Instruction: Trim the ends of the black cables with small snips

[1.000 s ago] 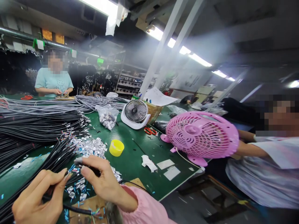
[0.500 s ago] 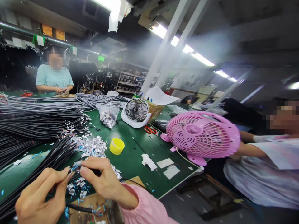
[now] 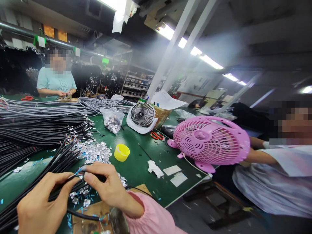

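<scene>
Thumb and forefinger of my left hand (image 3: 41, 201) pinch the end of a cable, where thin wires (image 3: 78, 171) come out, blue ones among them. My right hand (image 3: 108, 187) faces it from the right, its thumb and fingertips closed on the same wires. The fingers partly hide this end. Below the hands, a black cable (image 3: 84, 215) with bared coloured wires lies over a piece of cardboard (image 3: 80, 226). Just beyond the fingers lies a heap of silver foil pieces (image 3: 97, 152), beside a bundle of black cables (image 3: 56, 162).
On the green table (image 3: 138, 156) stand a yellow tub (image 3: 122, 152), a white fan (image 3: 142, 115) and a large pink fan (image 3: 209, 141). Orange-handled scissors (image 3: 157, 135) lie behind. One person (image 3: 57, 79) sits across the table, another (image 3: 273, 185) at the right.
My left thumb and forefinger have shifted slightly right along the wires, toward my right hand. The black cable end on the cardboard has moved a little to the right.
</scene>
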A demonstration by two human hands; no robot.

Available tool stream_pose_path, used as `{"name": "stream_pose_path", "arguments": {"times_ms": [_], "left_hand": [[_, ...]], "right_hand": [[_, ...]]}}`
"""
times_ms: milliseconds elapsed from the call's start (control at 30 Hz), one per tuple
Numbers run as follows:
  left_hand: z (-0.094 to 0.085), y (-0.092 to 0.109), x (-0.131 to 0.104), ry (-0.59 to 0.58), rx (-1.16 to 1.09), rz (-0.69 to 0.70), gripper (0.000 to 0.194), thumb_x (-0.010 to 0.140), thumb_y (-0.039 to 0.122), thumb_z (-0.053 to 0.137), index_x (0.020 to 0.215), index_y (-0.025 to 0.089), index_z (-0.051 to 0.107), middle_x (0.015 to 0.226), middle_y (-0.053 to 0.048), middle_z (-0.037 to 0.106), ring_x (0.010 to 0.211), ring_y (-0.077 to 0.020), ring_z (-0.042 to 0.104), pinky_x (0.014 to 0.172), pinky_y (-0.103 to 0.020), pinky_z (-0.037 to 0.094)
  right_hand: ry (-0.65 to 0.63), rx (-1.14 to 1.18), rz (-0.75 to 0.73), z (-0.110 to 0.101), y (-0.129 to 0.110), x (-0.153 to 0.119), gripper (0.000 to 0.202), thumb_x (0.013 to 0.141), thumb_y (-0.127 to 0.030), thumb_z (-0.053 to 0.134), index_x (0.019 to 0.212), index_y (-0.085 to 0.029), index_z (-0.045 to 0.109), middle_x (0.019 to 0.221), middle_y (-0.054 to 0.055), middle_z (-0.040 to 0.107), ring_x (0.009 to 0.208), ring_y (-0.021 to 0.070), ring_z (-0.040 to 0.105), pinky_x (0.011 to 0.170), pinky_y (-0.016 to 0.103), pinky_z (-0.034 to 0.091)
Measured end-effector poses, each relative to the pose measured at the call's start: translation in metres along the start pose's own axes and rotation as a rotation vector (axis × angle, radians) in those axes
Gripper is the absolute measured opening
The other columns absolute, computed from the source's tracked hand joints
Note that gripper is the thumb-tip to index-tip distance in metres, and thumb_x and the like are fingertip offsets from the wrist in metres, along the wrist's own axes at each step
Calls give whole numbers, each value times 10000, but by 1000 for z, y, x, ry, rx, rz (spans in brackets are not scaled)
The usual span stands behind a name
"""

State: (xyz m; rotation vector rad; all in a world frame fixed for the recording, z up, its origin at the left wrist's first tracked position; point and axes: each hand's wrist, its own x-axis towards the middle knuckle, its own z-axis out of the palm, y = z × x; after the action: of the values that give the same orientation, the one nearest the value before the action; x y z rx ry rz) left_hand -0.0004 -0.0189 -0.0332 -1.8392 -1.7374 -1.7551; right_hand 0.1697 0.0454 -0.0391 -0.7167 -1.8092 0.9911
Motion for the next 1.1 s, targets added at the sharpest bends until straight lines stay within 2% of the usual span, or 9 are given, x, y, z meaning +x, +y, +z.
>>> {"name": "stream_pose_path", "arguments": {"times_ms": [100, 200, 400, 500, 667, 800, 867, 1000, 1100], "left_hand": [[2, -1, 0, -66, -144, -70, 169, 814, 448, 709, 764, 298, 769, 605, 58, 711, 432, -120, 576, 460, -199, 480], [3, 2, 3, -153, -232, -230, 248, 810, 487, 681, 706, 278, 764, 557, 38, 678, 450, -139, 587, 411, -206, 435], [-5, 12, 19, -445, -408, -507, 604, 752, 750, 625, 497, 203, 618, 427, 22, 497, 382, -97, 422, 368, -200, 339], [-7, 14, 24, -571, -456, -588, 665, 674, 818, 640, 462, 190, 588, 415, 25, 450, 384, -86, 364, 345, -197, 301], [3, 0, 14, -381, -422, -458, 434, 699, 651, 745, 662, 220, 771, 542, -7, 657, 463, -147, 567, 408, -207, 453], [7, -8, 3, -360, -410, -385, 331, 737, 577, 756, 779, 253, 811, 642, -13, 737, 544, -181, 678, 418, -195, 489], [8, -9, 1, -341, -399, -380, 319, 751, 567, 752, 808, 259, 814, 681, -15, 754, 573, -186, 704, 429, -192, 501], [9, -10, -2, -313, -388, -387, 302, 750, 550, 761, 819, 259, 810, 675, -11, 752, 563, -194, 706, 432, -208, 509], [9, -11, -1, -318, -355, -346, 303, 769, 556, 734, 789, 261, 800, 642, -9, 729, 566, -189, 690, 435, -208, 497]], "right_hand": [[32, -82, -35, 0, 1, -1, 301, 922, -469, 657, 887, -206, 799, 689, 31, 655, 624, 159, 557, 606, 282, 499], [38, -105, -76, -1, -1, -1, 242, 910, -404, 665, 826, -220, 798, 685, 32, 668, 611, 160, 555, 577, 276, 468], [40, -130, -90, -1, -3, -1, 246, 919, -416, 651, 887, -237, 817, 714, 40, 693, 628, 176, 585, 589, 295, 482], [58, -120, -69, -2, 0, -2, 258, 914, -430, 667, 879, -220, 811, 698, 36, 673, 621, 169, 571, 591, 291, 472], [135, -83, -34, -1, -4, 1, 264, 831, -449, 743, 821, -186, 760, 646, 3, 606, 543, 127, 487, 498, 257, 381], [145, -114, -63, 2, -16, 7, 256, 834, -271, 643, 594, -184, 625, 554, -24, 505, 517, 104, 409, 501, 255, 332], [134, -146, -95, 3, -15, 8, 267, 816, -238, 614, 556, -190, 578, 534, -29, 477, 506, 103, 392, 495, 255, 329], [143, -183, -197, 5, -4, 2, 159, 809, -251, 647, 658, -201, 656, 610, -1, 576, 557, 133, 481, 524, 256, 409], [72, -229, -251, 3, -2, 0, 90, 839, -242, 642, 782, -202, 698, 733, 38, 654, 653, 164, 573, 606, 277, 482]]}}
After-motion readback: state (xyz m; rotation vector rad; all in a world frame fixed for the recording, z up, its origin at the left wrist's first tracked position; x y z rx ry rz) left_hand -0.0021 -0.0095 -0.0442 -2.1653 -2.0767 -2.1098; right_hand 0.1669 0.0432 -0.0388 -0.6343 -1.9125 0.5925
